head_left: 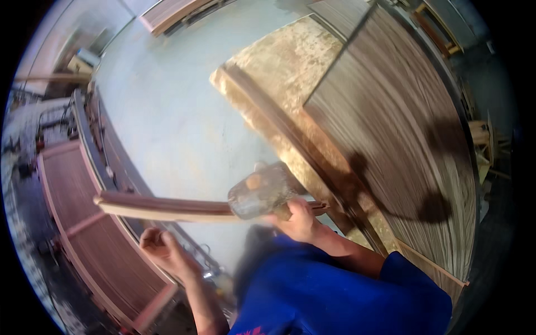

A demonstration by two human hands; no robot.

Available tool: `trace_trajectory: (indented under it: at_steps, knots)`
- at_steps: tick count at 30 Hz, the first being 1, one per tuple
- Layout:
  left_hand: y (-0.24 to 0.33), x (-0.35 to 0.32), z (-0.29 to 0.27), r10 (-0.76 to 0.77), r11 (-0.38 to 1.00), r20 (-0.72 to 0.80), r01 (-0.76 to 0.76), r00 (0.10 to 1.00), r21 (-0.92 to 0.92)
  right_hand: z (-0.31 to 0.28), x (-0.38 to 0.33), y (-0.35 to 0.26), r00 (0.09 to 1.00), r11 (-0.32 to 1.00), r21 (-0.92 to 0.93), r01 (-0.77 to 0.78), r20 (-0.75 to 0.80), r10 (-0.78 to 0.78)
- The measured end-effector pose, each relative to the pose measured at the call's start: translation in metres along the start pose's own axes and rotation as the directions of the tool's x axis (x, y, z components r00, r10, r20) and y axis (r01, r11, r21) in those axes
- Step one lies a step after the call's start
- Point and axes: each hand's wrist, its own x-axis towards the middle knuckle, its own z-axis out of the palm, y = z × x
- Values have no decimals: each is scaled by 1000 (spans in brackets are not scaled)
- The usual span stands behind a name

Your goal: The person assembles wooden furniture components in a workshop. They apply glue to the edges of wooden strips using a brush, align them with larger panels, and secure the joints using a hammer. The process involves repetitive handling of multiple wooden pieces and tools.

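Note:
My right hand (300,221) grips a mallet (259,192) with a broad, blocky grey-brown head, blurred by motion. Behind the mallet a long wooden rail (167,207) runs crosswise, its right end near a long wooden strip (268,114). Below the rail's left part is my left hand (164,251), loosely curled with thumb and fingers apart and nothing in it. Whether the mallet touches the rail I cannot tell. The strip lies slantwise along a worn, yellowish board (285,56). Beside it rests a large dark wood-grain panel (402,123), with shadows falling across it.
On the left a reddish-brown framed panel (92,229) stands beside a long metal bar (89,139). Another reddish panel (170,14) lies at the far side of the pale grey floor (184,106). Wooden frames and scraps (483,142) are at the far right.

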Motion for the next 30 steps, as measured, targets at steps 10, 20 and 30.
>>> trace_trajectory:
  at_steps: [10, 20, 30]
  knots:
    - [89, 345, 205, 280, 513, 483, 296, 830, -806, -6, 226, -45, 928, 980, 162, 116, -369, -49]
    - [129, 326, 476, 631, 653, 769, 464, 104, -598, 33, 214, -62, 450, 744, 412, -526, -607, 655]
    - [135, 171, 468, 609, 792, 730, 295, -312, -535, 164, 211, -76, 76, 719, 577, -387, -758, 648]
